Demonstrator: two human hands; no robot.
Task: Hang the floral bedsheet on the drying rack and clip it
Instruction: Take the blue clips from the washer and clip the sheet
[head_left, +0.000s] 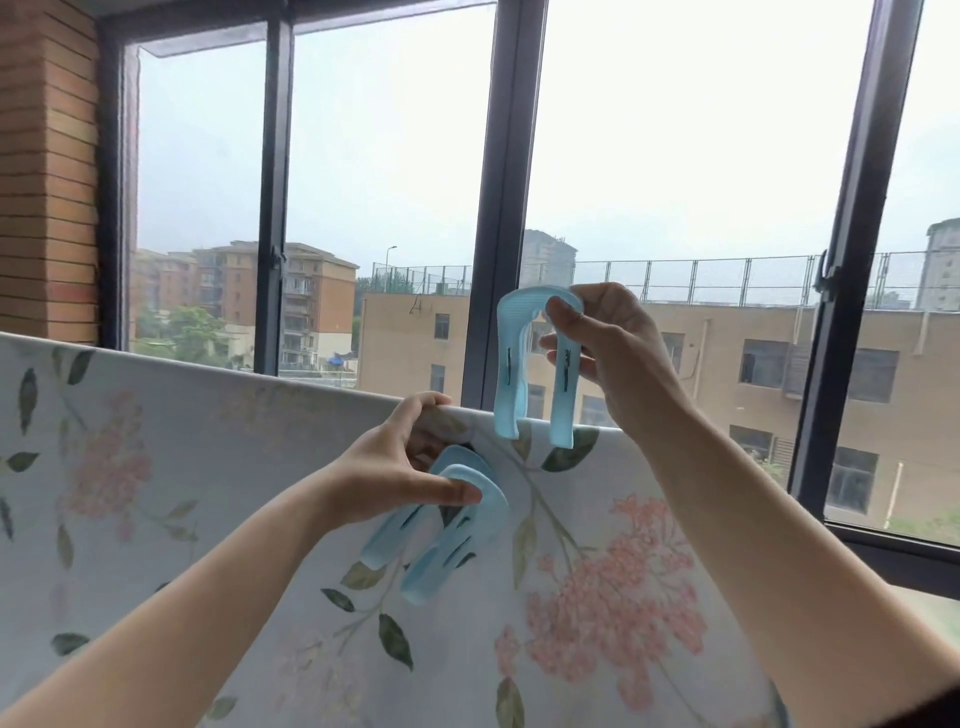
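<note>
Likely home balcony: windows (384, 182), hung bedsheet (208, 467).

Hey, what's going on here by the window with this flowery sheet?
A person is pegging up laundry. The floral bedsheet hangs draped in front of the window. The right hand holds a blue U-shaped clip, open end down, its tips just at the sheet's top edge, so it is not pushed on yet. The left hand grips the top edge beside it and holds a spare clip against the fabric.
</note>
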